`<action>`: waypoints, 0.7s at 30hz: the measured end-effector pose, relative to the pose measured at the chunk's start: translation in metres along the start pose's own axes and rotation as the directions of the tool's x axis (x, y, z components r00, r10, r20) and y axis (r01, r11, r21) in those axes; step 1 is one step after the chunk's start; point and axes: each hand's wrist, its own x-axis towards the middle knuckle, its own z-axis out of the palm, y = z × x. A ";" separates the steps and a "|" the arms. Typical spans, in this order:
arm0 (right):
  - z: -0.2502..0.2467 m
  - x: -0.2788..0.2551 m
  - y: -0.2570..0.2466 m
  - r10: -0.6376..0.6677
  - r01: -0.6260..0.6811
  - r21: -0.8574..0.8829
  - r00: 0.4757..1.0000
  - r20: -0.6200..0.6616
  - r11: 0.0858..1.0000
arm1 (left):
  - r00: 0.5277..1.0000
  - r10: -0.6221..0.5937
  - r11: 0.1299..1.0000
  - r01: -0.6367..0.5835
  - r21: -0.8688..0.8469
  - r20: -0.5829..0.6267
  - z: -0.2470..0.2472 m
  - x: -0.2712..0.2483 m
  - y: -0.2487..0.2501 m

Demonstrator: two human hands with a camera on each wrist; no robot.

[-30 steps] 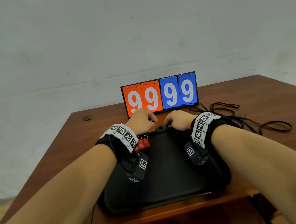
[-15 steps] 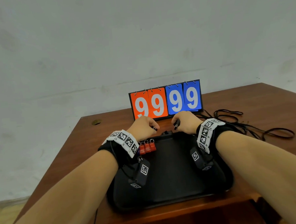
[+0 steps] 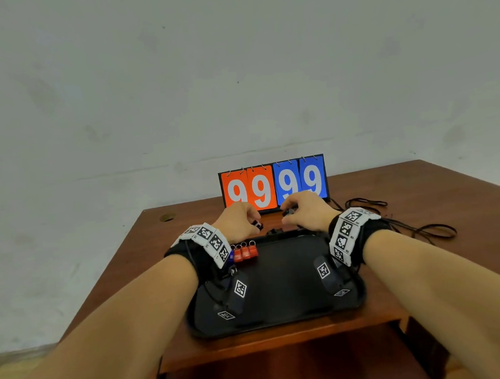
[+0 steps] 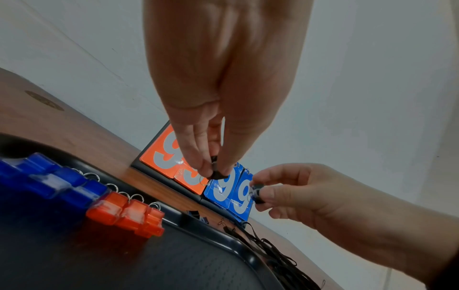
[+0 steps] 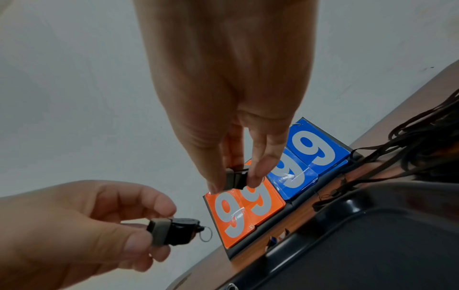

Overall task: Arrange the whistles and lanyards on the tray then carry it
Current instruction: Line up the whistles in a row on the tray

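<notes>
Both hands have risen off the tray (image 3: 281,315), left hand (image 3: 239,221) and right hand (image 3: 308,212) each pinching a black whistle (image 5: 174,231), its ring plain only from the right wrist.

Bare plain room: wooden table (image 3: 416,186), flip scoreboard (image 3: 273,183), blank wall (image 3: 237,74).

Four large white digits, "9 9 9 9", are shown on the flip scoreboard (image 3: 274,183) at the far side of the table: two nines are printed on orange cards (image 3: 248,188) and two on blue cards (image 3: 299,178). The same digits are seen tilted in the left wrist view (image 4: 198,176) and in the right wrist view (image 5: 273,186). Black-and-white square code markers are carried on the wristbands (image 3: 209,239), but no words can be read on them.
</notes>
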 end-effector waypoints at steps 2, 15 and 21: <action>-0.001 -0.005 -0.003 -0.008 0.008 0.003 1.000 -0.008 1.000 | 1.000 -0.001 1.000 0.001 0.014 -0.011 0.003 -0.002 0.003; 0.018 -0.016 -0.011 -0.007 -0.005 0.068 0.985 0.173 0.998 | 0.999 0.027 0.990 -0.034 0.137 0.047 0.022 -0.001 0.004; 0.033 -0.006 -0.006 -0.015 0.033 -0.083 0.978 0.207 0.996 | 0.996 0.031 0.973 -0.049 0.224 0.083 0.032 0.008 0.000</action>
